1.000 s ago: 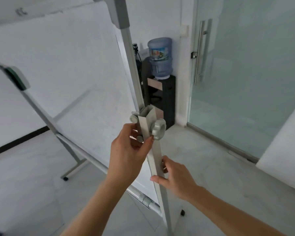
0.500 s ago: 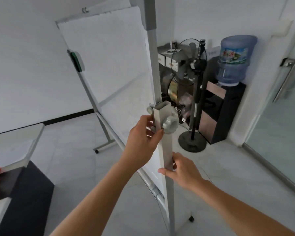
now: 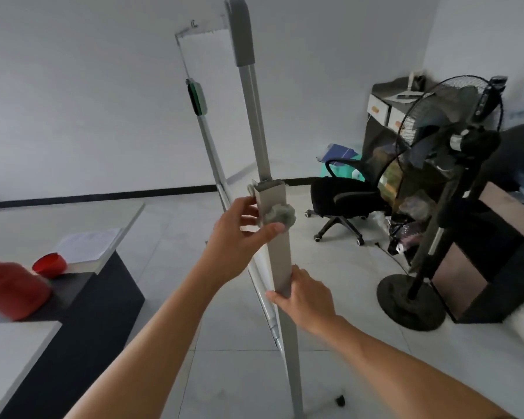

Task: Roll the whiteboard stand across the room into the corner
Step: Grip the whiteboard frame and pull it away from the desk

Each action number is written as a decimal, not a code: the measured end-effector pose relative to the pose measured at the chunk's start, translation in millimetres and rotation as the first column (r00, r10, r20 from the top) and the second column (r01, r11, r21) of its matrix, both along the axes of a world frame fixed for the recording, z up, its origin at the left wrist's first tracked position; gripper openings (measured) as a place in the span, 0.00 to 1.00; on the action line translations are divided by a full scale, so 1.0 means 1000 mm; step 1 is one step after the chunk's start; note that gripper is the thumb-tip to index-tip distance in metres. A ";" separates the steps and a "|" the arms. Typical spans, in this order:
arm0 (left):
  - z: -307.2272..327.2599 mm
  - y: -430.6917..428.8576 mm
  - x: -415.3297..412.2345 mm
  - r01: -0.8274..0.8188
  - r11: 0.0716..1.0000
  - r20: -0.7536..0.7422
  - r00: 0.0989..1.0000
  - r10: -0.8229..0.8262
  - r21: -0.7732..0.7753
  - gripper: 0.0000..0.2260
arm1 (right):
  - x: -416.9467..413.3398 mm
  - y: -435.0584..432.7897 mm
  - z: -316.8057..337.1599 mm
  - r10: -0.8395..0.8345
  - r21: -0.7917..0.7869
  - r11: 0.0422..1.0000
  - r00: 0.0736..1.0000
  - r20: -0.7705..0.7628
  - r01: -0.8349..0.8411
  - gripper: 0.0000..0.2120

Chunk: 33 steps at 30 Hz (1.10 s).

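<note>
1. The tall grey metal whiteboard stand [image 3: 280, 252] is in the middle of the view, seen nearly edge-on, on the pale tiled floor [image 3: 233, 373] of the room. Its near upright post goes from the grey cap at the top down to the bottom edge of the picture.
2. A grey round adjusting knob [image 3: 280, 215] sits on the wider lower sleeve of this post.
3. The left hand [image 3: 242, 234] grips the post at the height of the knob: the fingers are curled around the far side, and the thumb presses on the sleeve just under the knob.
4. The right hand [image 3: 307, 297] holds the same post lower down, with the fingers wrapped closed around it and the thumb across the near face.
5. A small black caster wheel [image 3: 340, 400] of the stand touches the floor near the bottom of the picture.
6. On the far post a green and black eraser [image 3: 198, 98] is attached.
7. To the right, near the stand, there is a black pedestal fan [image 3: 445, 122] with a round base, and behind it a black office chair [image 3: 342, 198] on wheels.
8. To the left, well apart from the stand, a black and white desk [image 3: 109, 285] carries a red plastic jar [image 3: 11, 288], a red lid [image 3: 49, 265] and white papers [image 3: 88, 243].
</note>
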<state>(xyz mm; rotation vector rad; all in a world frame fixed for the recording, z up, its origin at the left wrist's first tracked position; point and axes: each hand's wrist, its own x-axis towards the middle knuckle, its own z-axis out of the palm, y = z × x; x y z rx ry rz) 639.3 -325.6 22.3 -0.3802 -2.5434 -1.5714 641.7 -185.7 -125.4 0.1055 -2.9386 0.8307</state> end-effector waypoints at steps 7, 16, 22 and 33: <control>-0.004 -0.007 -0.125 -0.043 0.997 -0.028 0.999 0.041 -0.059 0.24 | -0.124 -0.008 -0.006 0.026 -0.051 0.998 1.000 0.007 -0.026 0.30; -0.007 -0.014 -0.291 -0.039 0.999 -0.026 0.999 0.038 -0.025 0.26 | -0.289 -0.016 -0.011 0.003 -0.049 0.999 0.999 0.040 -0.001 0.29; -0.005 -0.016 -0.392 -0.065 0.997 -0.024 0.998 0.064 -0.031 0.26 | -0.395 -0.023 -0.007 -0.008 -0.058 0.998 0.998 0.059 0.011 0.28; -0.008 -0.010 -0.581 -0.171 0.985 -0.021 0.985 0.170 -0.034 0.27 | -0.598 -0.017 -0.012 0.111 -0.078 0.991 0.993 0.042 -0.107 0.29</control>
